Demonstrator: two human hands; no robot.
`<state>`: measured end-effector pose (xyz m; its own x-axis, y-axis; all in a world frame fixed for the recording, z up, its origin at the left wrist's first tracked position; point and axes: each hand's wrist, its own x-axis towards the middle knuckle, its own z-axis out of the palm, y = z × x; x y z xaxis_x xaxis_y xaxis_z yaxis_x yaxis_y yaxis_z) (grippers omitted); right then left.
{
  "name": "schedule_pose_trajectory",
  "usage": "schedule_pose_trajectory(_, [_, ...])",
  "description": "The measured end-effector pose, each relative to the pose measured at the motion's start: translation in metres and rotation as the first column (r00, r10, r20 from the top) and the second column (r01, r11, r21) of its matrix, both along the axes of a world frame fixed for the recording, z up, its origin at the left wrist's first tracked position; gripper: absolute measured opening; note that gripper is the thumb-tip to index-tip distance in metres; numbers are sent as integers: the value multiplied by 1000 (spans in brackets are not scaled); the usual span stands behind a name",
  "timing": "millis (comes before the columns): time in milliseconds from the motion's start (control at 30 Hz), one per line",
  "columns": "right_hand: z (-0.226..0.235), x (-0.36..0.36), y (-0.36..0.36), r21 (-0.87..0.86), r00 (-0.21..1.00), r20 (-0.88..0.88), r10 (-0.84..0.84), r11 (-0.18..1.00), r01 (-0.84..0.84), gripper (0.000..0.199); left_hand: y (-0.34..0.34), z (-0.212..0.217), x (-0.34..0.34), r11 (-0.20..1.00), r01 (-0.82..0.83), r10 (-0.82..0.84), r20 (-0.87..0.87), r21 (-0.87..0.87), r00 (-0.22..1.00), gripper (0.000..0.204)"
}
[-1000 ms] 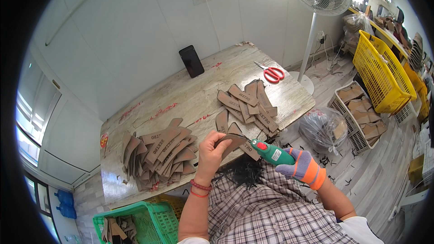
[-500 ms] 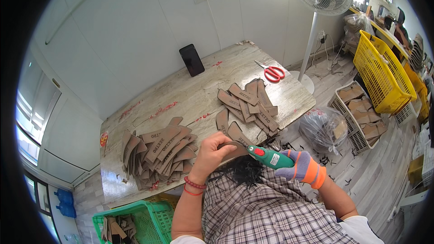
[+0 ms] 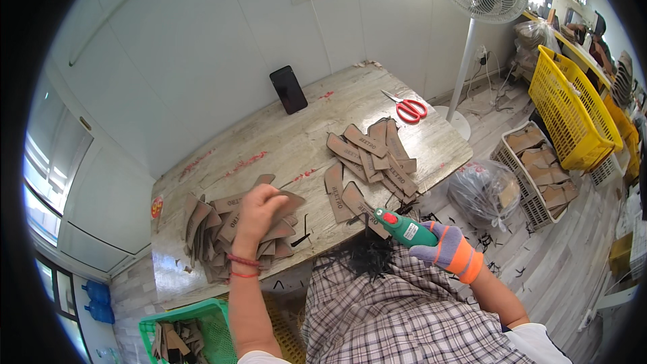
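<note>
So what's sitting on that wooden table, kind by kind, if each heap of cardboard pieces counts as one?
Heaps of cardboard pieces: 2 (left heap, right heap)
Red scissors: 1
Black phone: 1
Total: 4

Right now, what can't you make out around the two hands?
All in the head view:
- Left hand: its back covers the fingers; its grip on the brown piece is hidden.
- Green cutter: its tip is hidden against the black trimmings.
- Green basket: cut off by the picture's rim.
</note>
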<state>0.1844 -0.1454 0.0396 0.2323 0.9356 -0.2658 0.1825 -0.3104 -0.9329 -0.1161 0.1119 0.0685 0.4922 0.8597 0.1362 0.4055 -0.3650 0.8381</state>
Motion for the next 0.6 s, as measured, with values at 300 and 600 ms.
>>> schedule_pose_trajectory(300, [-14, 4, -7, -33, 991, -107, -76, 997, 73, 45, -37, -95, 101, 750, -133, 409, -297, 648, 863, 33])
schedule_pose_trajectory(600, [-33, -1, -1, -83, 978, -102, -184, 981, 176, 46, -56, -145, 149, 925, -359, 351, 86, 122, 932, 27])
